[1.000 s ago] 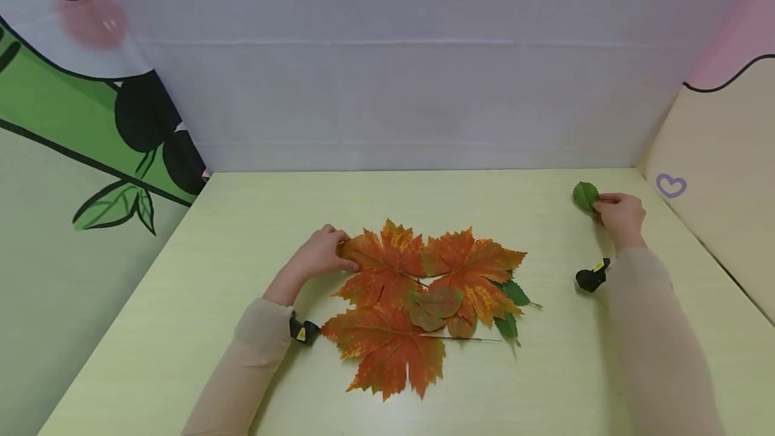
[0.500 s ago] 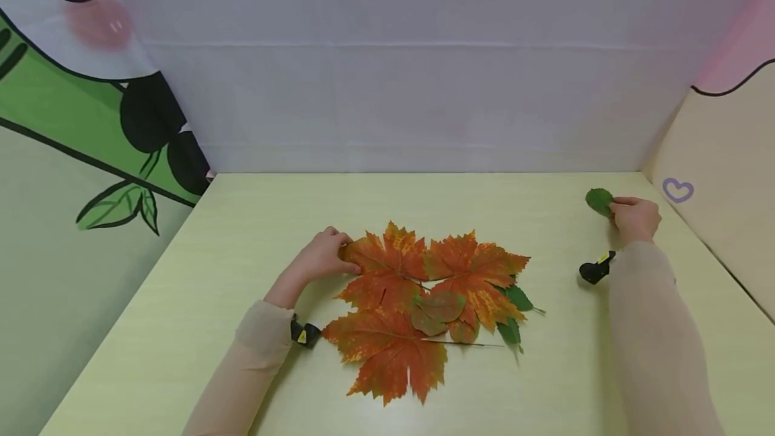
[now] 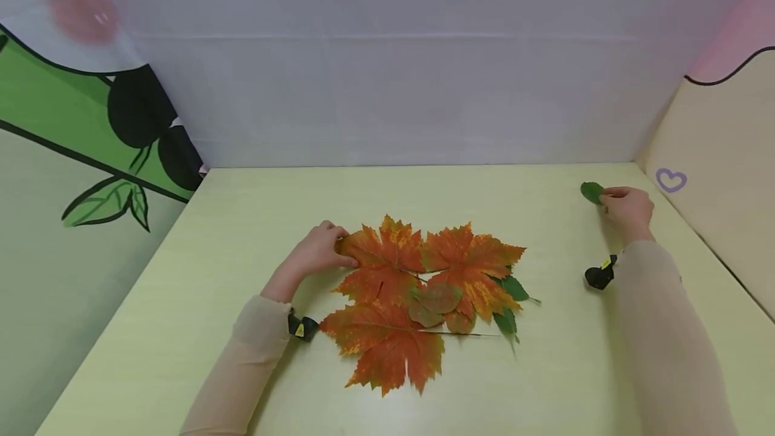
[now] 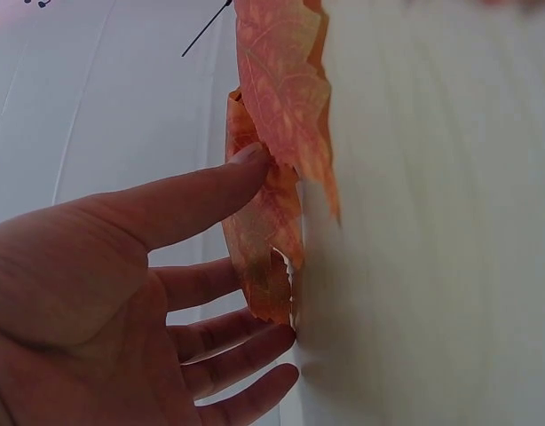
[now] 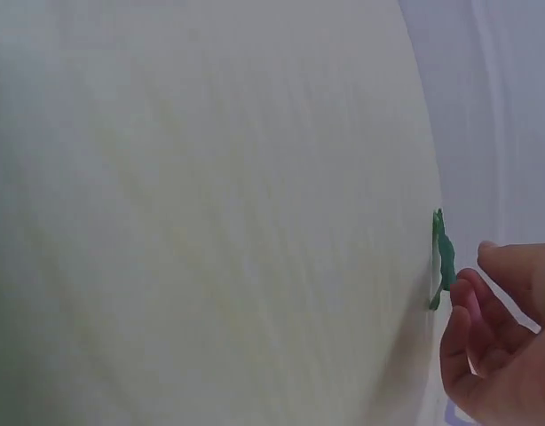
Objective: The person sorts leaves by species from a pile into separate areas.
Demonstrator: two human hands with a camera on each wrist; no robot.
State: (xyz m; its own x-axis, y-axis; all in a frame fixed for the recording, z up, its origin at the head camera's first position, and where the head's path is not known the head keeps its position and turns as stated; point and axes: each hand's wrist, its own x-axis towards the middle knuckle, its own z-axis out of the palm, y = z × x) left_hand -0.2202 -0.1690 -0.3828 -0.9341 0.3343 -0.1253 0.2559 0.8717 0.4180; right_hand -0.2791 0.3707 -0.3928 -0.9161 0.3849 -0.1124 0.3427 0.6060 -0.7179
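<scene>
In the head view my left hand [image 3: 321,247] holds the left edge of an orange maple leaf [image 3: 381,261]. Its thumb presses one face and its other fingers reach behind, as the left wrist view shows. At the far right, my right hand [image 3: 630,210] is at a small green toothed leaf [image 3: 591,192]. The right wrist view has that green leaf [image 5: 446,257] against the fingertips, near the table surface, with the thumb [image 5: 512,266] standing apart from the loosely curled fingers.
Two more maple leaves, one at right [image 3: 469,264] and one in front [image 3: 393,348], overlap small brownish-green leaves [image 3: 438,298]. Green leaves [image 3: 505,321] poke out at the pile's right. The pale table [image 3: 545,382] meets a back wall [image 3: 424,86] and printed side panels.
The right hand has shifted slightly right with the green leaf, which now looks flatter from above. The left hand stays at the maple leaf's edge. The head view wobbles a little.
</scene>
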